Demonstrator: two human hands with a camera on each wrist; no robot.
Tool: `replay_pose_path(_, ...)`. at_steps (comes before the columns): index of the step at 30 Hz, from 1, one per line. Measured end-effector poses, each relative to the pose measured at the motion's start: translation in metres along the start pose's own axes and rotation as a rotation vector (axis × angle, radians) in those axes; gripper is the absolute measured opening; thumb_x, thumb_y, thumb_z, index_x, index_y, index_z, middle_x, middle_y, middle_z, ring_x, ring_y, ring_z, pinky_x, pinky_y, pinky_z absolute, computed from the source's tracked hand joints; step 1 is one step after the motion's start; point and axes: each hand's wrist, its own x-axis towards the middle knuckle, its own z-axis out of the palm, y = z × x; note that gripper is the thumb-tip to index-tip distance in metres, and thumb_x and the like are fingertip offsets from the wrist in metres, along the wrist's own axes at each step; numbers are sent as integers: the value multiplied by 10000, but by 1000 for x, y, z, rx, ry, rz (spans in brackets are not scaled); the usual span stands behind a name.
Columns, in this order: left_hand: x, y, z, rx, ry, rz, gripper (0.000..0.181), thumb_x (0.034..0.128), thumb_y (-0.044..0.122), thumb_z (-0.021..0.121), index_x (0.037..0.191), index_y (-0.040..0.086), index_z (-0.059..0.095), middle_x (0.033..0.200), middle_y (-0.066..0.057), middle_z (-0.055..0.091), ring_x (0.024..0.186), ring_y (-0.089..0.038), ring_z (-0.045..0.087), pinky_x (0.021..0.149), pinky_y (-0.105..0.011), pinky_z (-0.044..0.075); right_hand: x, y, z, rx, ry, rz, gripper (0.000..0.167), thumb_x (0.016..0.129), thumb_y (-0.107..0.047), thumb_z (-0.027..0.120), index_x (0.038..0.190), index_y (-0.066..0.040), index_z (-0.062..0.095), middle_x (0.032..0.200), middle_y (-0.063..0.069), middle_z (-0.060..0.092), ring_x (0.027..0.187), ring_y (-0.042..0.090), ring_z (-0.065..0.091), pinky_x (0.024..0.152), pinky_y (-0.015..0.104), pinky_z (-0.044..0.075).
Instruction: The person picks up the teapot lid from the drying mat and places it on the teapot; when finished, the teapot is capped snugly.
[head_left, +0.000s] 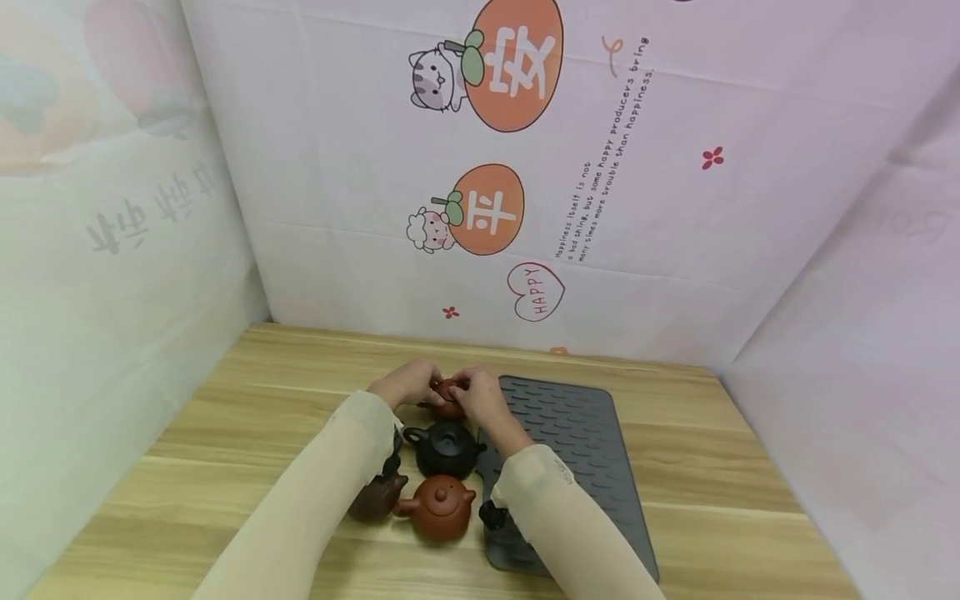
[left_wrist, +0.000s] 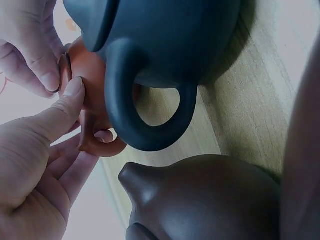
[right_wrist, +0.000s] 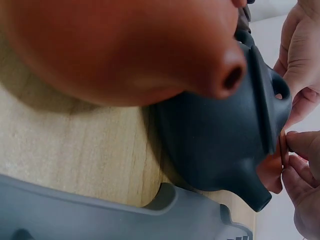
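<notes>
At the far end of a row, a small reddish-brown teapot [head_left: 450, 410] stands between the two hands. The left hand [head_left: 408, 383] holds it at the handle side; in the left wrist view its thumb presses the body near the lid and its fingers lie behind the handle. With thumb and fingers, the right hand [head_left: 483, 400] pinches the teapot's lid [left_wrist: 65, 75], which sits at the pot's mouth. Whether the lid is fully seated cannot be told. Nearer than this pot is a black teapot [head_left: 447, 450], its spout toward the mat.
An orange-brown teapot [head_left: 441, 510] stands in front of the black one. A dark brown teapot [head_left: 375, 498] is left of it, partly behind the left sleeve. A grey ridged mat [head_left: 577, 450] lies to the right, partly under the right forearm. Printed cloth walls [head_left: 337, 275] surround the wooden table [head_left: 210, 467].
</notes>
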Motion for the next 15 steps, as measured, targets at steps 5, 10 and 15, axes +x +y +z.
replay_pose_path(5, 0, 2, -1, 16, -7, 0, 99, 881, 161, 741, 944, 86, 732, 828, -2, 646, 703, -157, 548, 625, -276, 460, 0, 0, 1, -13, 7, 15, 126, 937, -121, 680, 1038, -66, 732, 1000, 80, 669, 935, 252, 627, 768, 398, 541)
replay_pose_path(10, 0, 2, -2, 16, -3, 7, 84, 881, 158, 742, 925, 86, 730, 808, 3, 641, 694, -154, 541, 619, -274, 457, 1, 0, 3, -29, 14, 21, 131, 939, -130, 679, 1045, -66, 725, 1026, 92, 644, 952, 261, 612, 783, 405, 534)
replay_pose_path(15, 1, -1, -2, 41, 5, 33, 120, 881, 172, 746, 939, 69, 724, 830, -16, 646, 712, -174, 550, 632, -292, 463, -3, 1, -2, -19, -3, 18, 219, 949, -161, 670, 1135, -49, 697, 1101, 111, 645, 995, 268, 612, 802, 406, 533)
